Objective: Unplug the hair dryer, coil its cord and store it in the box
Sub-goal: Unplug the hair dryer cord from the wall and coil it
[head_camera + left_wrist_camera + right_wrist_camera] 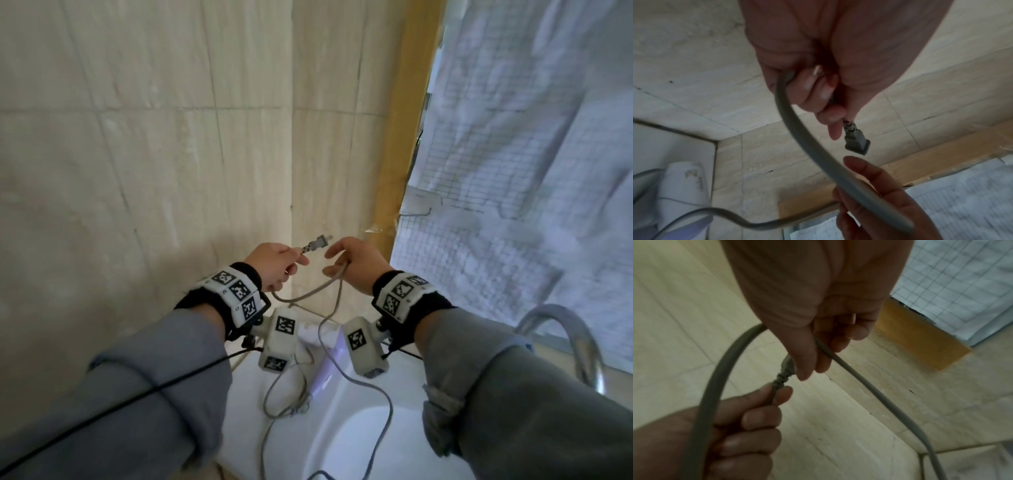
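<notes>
In the head view my left hand (278,264) pinches the grey cord (329,342) just behind its unplugged plug (317,242), whose prongs point right. My right hand (349,265) is level with it, a short gap away, and a loop of cord runs through its curled fingers. From there the cord hangs in loose loops over the sink. The white hair dryer (317,337) lies on the sink's back ledge, half hidden by my wrist cameras. The left wrist view shows the plug (857,144), the cord (807,146) and the dryer (684,186). No box is in view.
A white sink basin (359,431) lies below my hands, with a chrome faucet (579,342) at the right. Beige tiled walls (154,154) meet in a corner ahead. A wooden frame (400,154) and gridded sheeting (531,154) cover the right side.
</notes>
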The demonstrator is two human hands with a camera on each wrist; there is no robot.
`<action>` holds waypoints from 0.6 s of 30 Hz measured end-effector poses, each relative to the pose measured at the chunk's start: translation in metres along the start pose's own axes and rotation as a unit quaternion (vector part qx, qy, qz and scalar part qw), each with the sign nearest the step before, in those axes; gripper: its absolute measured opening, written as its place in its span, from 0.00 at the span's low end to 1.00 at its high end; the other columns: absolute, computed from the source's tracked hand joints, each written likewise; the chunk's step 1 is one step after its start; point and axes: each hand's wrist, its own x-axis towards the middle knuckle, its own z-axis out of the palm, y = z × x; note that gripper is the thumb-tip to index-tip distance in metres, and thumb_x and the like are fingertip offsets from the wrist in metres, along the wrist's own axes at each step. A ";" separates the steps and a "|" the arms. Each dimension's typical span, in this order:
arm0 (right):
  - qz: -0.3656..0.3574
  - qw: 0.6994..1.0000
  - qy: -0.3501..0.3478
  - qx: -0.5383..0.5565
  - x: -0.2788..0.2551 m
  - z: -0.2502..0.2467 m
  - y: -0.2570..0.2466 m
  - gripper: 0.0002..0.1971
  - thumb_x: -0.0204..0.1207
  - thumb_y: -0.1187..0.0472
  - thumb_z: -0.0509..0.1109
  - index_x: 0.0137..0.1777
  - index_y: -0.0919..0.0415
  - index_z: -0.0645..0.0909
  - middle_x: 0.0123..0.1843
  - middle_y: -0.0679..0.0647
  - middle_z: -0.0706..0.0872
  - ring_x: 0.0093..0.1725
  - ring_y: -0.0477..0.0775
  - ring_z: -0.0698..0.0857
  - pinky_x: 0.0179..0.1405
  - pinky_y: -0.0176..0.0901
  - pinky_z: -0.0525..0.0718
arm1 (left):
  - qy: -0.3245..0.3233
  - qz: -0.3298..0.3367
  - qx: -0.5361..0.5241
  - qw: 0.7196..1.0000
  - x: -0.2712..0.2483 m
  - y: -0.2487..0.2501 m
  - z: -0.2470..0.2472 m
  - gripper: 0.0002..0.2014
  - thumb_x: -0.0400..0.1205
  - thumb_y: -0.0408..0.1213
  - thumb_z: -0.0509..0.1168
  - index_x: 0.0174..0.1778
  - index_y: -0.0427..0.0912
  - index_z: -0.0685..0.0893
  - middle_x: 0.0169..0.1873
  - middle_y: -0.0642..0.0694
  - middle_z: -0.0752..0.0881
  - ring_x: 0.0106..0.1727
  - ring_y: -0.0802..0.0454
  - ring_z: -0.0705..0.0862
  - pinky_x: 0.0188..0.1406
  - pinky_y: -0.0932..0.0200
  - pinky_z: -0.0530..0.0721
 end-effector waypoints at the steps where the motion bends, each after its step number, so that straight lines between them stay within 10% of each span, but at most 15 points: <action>1: 0.004 1.000 -0.007 0.008 -0.001 -0.003 -0.001 0.12 0.69 0.64 0.77 0.49 0.55 0.78 0.32 0.47 0.79 0.32 0.43 0.79 0.32 0.31 0.76 | -0.011 0.004 0.000 1.000 0.001 0.001 0.000 0.14 0.85 0.41 0.56 0.40 0.40 0.83 0.25 0.48 0.69 0.21 0.56 0.61 0.14 0.67 0.59; 7: 0.003 0.996 -0.085 -0.018 -0.009 -0.010 0.009 0.34 0.64 0.69 0.79 0.69 0.46 0.73 0.42 0.53 0.87 0.37 0.46 0.83 0.41 0.37 0.84 | -0.049 0.019 0.149 0.988 -0.005 0.012 -0.004 0.14 0.82 0.46 0.61 0.42 0.44 0.88 0.26 0.49 0.70 0.23 0.54 0.65 0.20 0.65 0.64; 13: 0.027 0.995 -0.093 -0.009 -0.013 -0.002 0.005 0.09 0.74 0.57 0.73 0.53 0.55 0.82 0.31 0.49 0.83 0.26 0.44 0.79 0.24 0.33 0.79 | -0.059 0.012 0.207 0.977 -0.002 0.009 0.002 0.18 0.81 0.46 0.63 0.54 0.34 0.86 0.32 0.46 0.77 0.29 0.51 0.70 0.26 0.62 0.70; 18: 0.096 0.988 -0.053 -0.106 -0.008 -0.006 -0.001 0.14 0.80 0.48 0.63 0.50 0.58 0.82 0.27 0.49 0.82 0.20 0.43 0.75 0.22 0.34 0.72 | -0.042 0.085 0.208 0.973 -0.005 0.005 0.005 0.30 0.79 0.63 0.54 0.67 0.44 0.78 0.59 0.52 0.80 0.60 0.52 0.78 0.65 0.53 0.76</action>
